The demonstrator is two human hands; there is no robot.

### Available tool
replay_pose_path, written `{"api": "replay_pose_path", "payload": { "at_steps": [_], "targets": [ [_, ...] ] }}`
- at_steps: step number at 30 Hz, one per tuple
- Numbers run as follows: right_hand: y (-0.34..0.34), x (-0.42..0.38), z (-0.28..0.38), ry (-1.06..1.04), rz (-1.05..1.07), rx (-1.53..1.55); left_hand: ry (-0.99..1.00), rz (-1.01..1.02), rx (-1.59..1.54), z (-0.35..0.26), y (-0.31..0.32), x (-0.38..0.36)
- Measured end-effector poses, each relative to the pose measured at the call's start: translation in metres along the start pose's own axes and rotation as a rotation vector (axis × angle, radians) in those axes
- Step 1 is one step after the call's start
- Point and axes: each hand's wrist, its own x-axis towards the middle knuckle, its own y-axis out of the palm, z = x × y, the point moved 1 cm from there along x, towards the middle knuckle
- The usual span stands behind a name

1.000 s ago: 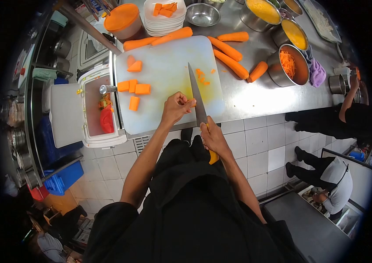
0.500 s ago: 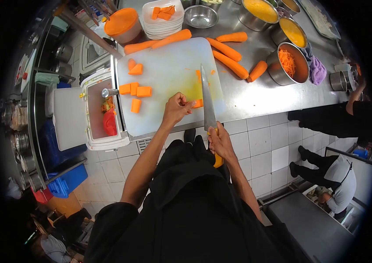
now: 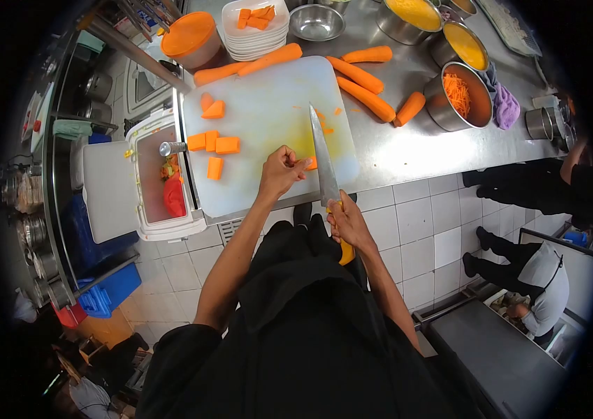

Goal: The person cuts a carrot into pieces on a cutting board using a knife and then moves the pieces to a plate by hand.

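My right hand [image 3: 347, 220] is closed round the yellow handle of a kitchen knife [image 3: 323, 159], whose long blade points away from me over the right part of a white cutting board [image 3: 261, 91]. Just left of the blade, the curled fingers of my left hand [image 3: 282, 172] pinch a small carrot piece [image 3: 312, 163] against the board. Small carrot scraps [image 3: 328, 130] lie beyond it, partly behind the blade. On the board's left side are several cut carrot chunks [image 3: 227, 145]. Whole peeled carrots [image 3: 366, 99] rest past the board's far and right edges.
A steel pot of shredded carrot [image 3: 457, 96] stands at the right, beside a purple cloth [image 3: 506, 108]. At the back are stacked white dishes [image 3: 258, 35] and a steel bowl [image 3: 317, 23]. An open white bin [image 3: 153, 185] adjoins the board's left. Other people [image 3: 544, 283] stand at the right.
The knife has shifted slightly left, its blade now closer to the left fingers and the carrot piece. My left hand has barely moved and keeps its pinch.
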Motion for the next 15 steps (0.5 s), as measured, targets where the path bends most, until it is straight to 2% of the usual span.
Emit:
{"api": "replay_pose_path", "payload": {
  "at_steps": [15],
  "targets": [
    [0.004, 0.017, 0.002, 0.001, 0.05, 0.04, -0.029, 0.002, -0.008, -0.002, 0.001, 0.001]
  ]
}}
